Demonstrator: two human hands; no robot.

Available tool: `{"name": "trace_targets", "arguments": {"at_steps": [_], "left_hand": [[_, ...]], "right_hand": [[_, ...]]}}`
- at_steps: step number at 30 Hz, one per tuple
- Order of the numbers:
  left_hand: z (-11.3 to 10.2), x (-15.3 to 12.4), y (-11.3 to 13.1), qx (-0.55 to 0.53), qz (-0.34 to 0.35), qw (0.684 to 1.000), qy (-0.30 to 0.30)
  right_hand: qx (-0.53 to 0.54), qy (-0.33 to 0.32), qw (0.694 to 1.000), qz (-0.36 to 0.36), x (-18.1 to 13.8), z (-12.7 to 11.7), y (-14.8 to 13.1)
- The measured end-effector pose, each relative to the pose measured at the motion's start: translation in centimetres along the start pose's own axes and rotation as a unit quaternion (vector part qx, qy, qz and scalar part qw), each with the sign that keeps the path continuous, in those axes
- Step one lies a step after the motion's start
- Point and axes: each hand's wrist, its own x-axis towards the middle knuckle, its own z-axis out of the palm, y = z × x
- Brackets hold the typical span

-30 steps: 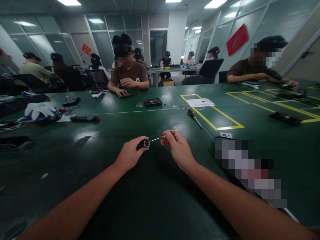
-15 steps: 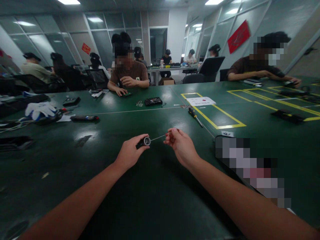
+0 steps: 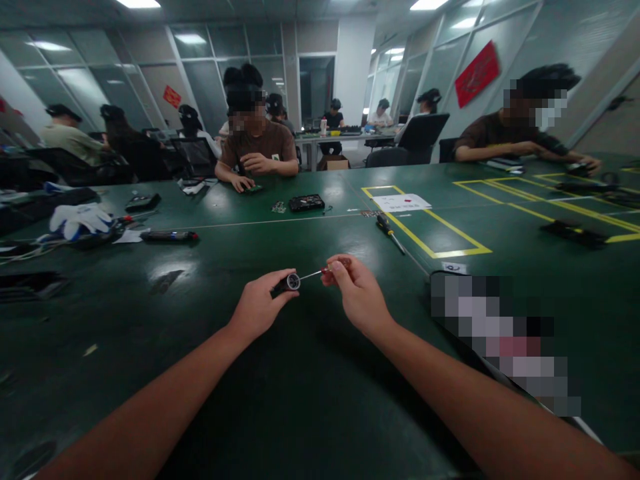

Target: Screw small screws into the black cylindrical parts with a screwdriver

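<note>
My left hand (image 3: 260,305) is closed round a small black cylindrical part (image 3: 289,283) with a silvery round face turned to the right. My right hand (image 3: 354,291) pinches the red handle of a thin small screwdriver (image 3: 316,273). Its metal shaft runs left and its tip meets the face of the cylinder. Both hands hover just above the dark green table (image 3: 310,400) at its middle.
A yellow-and-black screwdriver (image 3: 389,233) lies beyond my right hand beside a yellow taped rectangle (image 3: 425,223) holding a white sheet (image 3: 401,202). White gloves (image 3: 80,219) and a dark tool (image 3: 169,236) lie far left. A black device (image 3: 307,203) sits mid-table. Several people work opposite.
My right hand drew slightly away to the right, then came back left, keeping the screwdriver tip at the cylinder. The left hand barely moved.
</note>
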Motion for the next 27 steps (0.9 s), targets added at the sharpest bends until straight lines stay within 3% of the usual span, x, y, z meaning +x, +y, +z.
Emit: {"name": "trace_targets", "arguments": {"at_steps": [7, 13, 18, 22, 24, 27], "left_hand": [[0.1, 0.0, -0.3, -0.005, 0.001, 1.000, 0.004], [-0.1, 0.1, -0.2, 0.002, 0.005, 1.000, 0.007], [0.0, 0.1, -0.1, 0.002, 0.030, 1.000, 0.004], [-0.1, 0.1, 0.0, 0.012, 0.062, 0.998, 0.010], [-0.2, 0.1, 0.1, 0.016, 0.063, 0.998, 0.015], [-0.3, 0.1, 0.2, 0.015, 0.049, 0.999, 0.008]], "right_hand": [[0.017, -0.058, 0.998, 0.003, -0.3, 0.2, -1.0], [0.082, 0.021, 0.994, 0.073, -0.1, 0.3, -0.8], [0.107, 0.056, 0.989, 0.084, 0.1, 0.5, 0.2], [0.169, 0.064, 0.967, 0.178, 0.7, -0.2, 0.9], [0.225, 0.026, 0.938, 0.264, 1.1, -0.7, 1.0], [0.233, 0.025, 0.942, 0.241, 1.5, -1.2, 1.1]]}}
